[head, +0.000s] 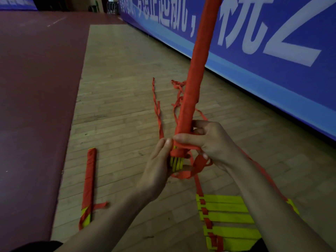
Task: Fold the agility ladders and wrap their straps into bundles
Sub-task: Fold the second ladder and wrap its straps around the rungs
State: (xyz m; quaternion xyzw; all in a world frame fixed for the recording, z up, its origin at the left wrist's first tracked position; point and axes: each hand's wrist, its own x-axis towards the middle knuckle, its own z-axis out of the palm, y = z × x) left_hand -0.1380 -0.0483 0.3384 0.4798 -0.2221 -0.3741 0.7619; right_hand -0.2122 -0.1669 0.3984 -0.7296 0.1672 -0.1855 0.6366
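Note:
A long ladder bundle [197,70], wound in red strap, stands upright in front of me, with yellow rung ends [176,163] showing at its bottom. My left hand [158,166] grips the bundle's lower end from the left. My right hand [211,142] pinches the red strap [199,165] where it crosses the bundle, with loose loops hanging below its fingers. A finished bundle [89,184] lies on the wooden floor at the left. An unfolded ladder [225,217] with yellow rungs lies flat at the lower right.
Loose red strap ends [157,108] trail over the wooden floor [116,99] beyond my hands. A blue banner wall [272,57] with white lettering runs along the right. Dark red matting [36,88] covers the floor at the left.

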